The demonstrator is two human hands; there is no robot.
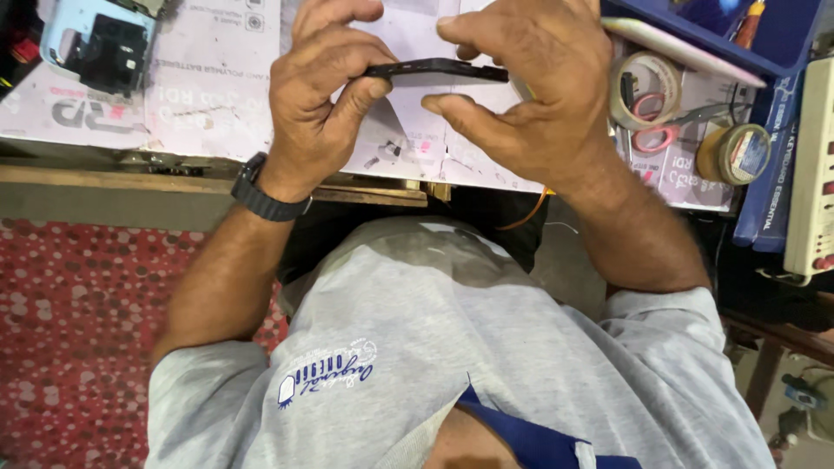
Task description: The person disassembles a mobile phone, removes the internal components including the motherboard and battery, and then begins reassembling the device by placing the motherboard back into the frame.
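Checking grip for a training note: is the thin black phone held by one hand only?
No, the left hand and right hand both pinch the thin black phone at opposite ends.

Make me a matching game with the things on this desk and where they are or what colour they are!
Things:
1. thin black phone
2. wristwatch
3. tape roll
4. scissors

Matches:
A. pink handles
B. on the left wrist
C. right side of the desk, near the white power strip
D. held edge-on between both hands

Pairs: 1-D, 2-B, 3-C, 4-A
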